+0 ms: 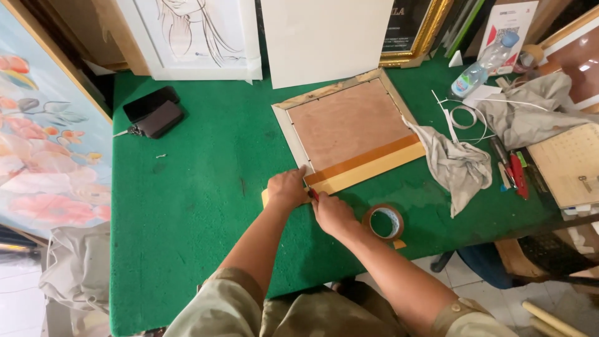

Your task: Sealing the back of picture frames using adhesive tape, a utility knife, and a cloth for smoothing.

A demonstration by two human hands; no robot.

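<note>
At the near corner of the picture frame back (349,122), lying face down mid-tabletop (193,206), the left hand (287,189) presses flat on the brown tape strip (365,163) while the right hand (334,215) pinches a small red cutter (315,195), seemingly trimming tape, which needs a steady cut.

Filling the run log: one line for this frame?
left hand: pressing frame corner | right hand: small red tool at tape strip | tape roll: beside right hand

Green felt table (187,206), pale tiled floor (474,281), framed pictures (193,37) behind.
</note>
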